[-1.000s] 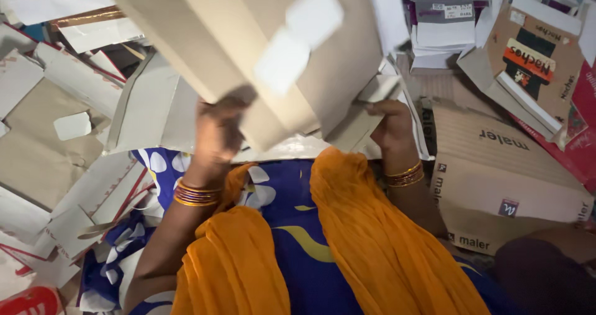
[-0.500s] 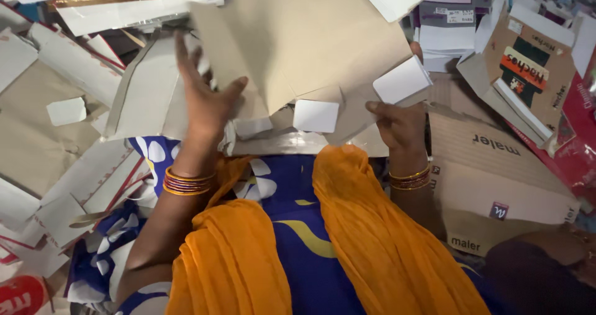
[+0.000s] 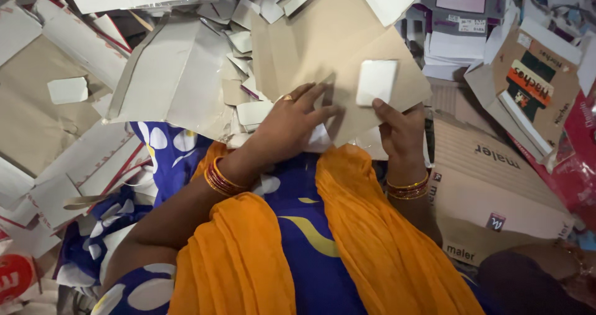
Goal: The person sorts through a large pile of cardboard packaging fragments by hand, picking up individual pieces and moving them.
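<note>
The brown card sheet, at twelve o'clock of the lap, is being pressed flat by the left hand, fingers spread, and pinched by the right hand; it is likely being left free to slide off the loose cardboard pile.

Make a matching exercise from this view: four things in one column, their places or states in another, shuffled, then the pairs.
Things:
1. left hand
2. right hand
3. white label
4. orange scarf

Places or states:
A. draped over the blue lap
B. stuck on the brown cardboard sheet
C. lying flat on the sheet, wearing a ring
D. gripping the sheet's lower edge, just below the label

Pairs: 1-C, 2-D, 3-B, 4-A
</note>
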